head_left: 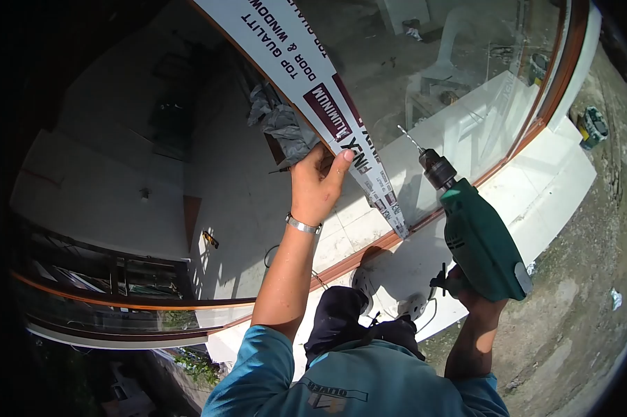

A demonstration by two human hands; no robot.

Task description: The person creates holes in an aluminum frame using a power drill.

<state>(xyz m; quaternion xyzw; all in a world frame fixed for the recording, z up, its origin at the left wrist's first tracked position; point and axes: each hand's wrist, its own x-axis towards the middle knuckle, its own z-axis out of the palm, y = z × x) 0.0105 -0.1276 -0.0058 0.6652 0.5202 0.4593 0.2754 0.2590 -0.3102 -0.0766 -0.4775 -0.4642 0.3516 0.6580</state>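
Note:
My left hand [318,181] is closed on the edge of an upright aluminum door frame [296,76], with the thumb on its printed protective film. My right hand [469,290] grips the handle of a green power drill [476,233]. A thin drill bit [410,139] sits in the black chuck [437,168] and points up and away, apart from the frame. Part of the right hand is hidden behind the drill body. Crumpled grey plastic [285,131] lies just beyond my left hand.
A glass panel [459,90] with a brown frame stands to the right. A brown track [358,258] crosses the white sill near my feet. A yellow-and-black tool [210,239] lies on the indoor floor, and a dark container [594,128] stands outside at right.

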